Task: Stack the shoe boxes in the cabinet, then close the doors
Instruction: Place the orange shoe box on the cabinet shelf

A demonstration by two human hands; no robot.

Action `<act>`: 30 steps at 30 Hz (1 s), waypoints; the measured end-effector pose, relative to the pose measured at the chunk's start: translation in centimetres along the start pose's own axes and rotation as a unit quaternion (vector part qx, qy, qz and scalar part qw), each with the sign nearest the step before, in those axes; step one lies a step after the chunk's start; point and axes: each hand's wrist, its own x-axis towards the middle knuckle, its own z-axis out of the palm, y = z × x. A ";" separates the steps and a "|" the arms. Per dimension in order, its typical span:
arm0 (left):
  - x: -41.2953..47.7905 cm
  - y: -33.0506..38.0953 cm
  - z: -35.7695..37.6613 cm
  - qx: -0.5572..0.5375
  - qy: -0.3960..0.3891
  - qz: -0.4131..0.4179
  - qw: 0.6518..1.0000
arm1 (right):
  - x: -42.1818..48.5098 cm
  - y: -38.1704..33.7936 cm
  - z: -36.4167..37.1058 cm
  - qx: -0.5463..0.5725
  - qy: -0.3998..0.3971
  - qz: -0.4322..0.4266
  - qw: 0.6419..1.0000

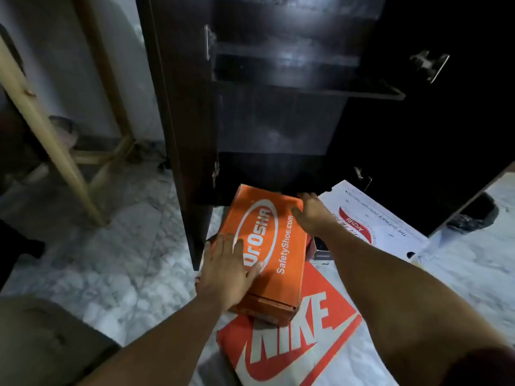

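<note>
An orange Dr.Osha shoe box [281, 246] is held lengthwise in front of the dark cabinet [278, 121], its far end at the bottom opening. My left hand [227, 270] lies flat on the lid's near left corner. My right hand [310, 213] grips the box's far right edge. Beneath it on the floor lies a red and white Nike box [292, 346]. A white shoe box [384, 224] lies to the right, by the cabinet's base. Both cabinet doors stand open, the left door [178, 107] and the right door [446, 121].
Dark shelves [306, 87] inside the cabinet hold nothing that I can see. A wooden frame [47, 129] leans at the left over the marble floor [111, 260]. A black bag [473, 218] sits on the floor behind the right door.
</note>
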 end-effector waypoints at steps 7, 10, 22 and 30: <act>-0.3 1.0 3.7 0.006 0.017 -0.062 0.998 | 4.4 3.6 2.5 -0.018 -0.074 -0.017 0.997; -0.4 1.4 4.6 0.011 0.035 -0.090 0.995 | 6.1 5.0 3.5 -0.017 -0.085 -0.015 0.996; -0.3 1.3 4.9 -0.081 -0.013 -0.130 0.988 | 4.0 7.9 3.4 -0.007 -0.073 0.031 0.997; -0.6 0.5 4.4 -0.146 0.022 -0.132 0.980 | -4.9 9.8 2.5 0.002 -0.020 0.138 0.990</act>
